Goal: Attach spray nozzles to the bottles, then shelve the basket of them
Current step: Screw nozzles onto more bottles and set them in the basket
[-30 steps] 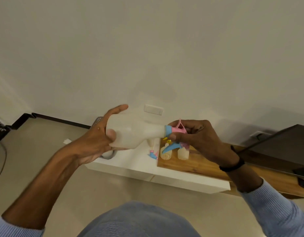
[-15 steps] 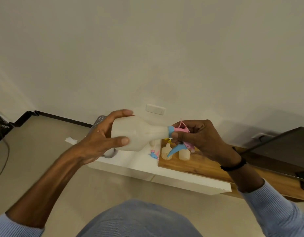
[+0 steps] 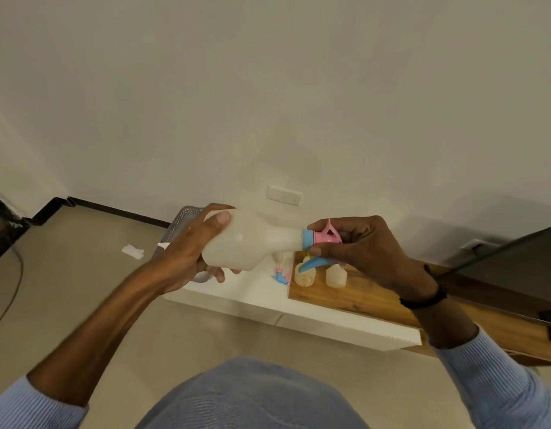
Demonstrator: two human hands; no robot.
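Hands at work over the low surface (image 3: 258, 300): the left hand (image 3: 193, 252) is wrapped around the body of a white bottle (image 3: 249, 243), held sideways in the air above the surface's white end. The right hand (image 3: 357, 243) is closed on the pink-and-blue nozzle (image 3: 320, 238), which sits on the bottle's neck, blue collar against the shoulder, trigger pointing down. The step in hand appears to be screwing the nozzle on. Done well, that means keeping bottle and nozzle in one line so the thread does not cross, holding the bottle steady while fingers turn the collar rather than the head, and stopping once it is snug. On the surface below the bottle stand two more bottles (image 3: 336, 275) without nozzles, a loose nozzle (image 3: 282, 277) beside them. A grey basket (image 3: 183, 219) shows behind the left hand, mostly hidden.
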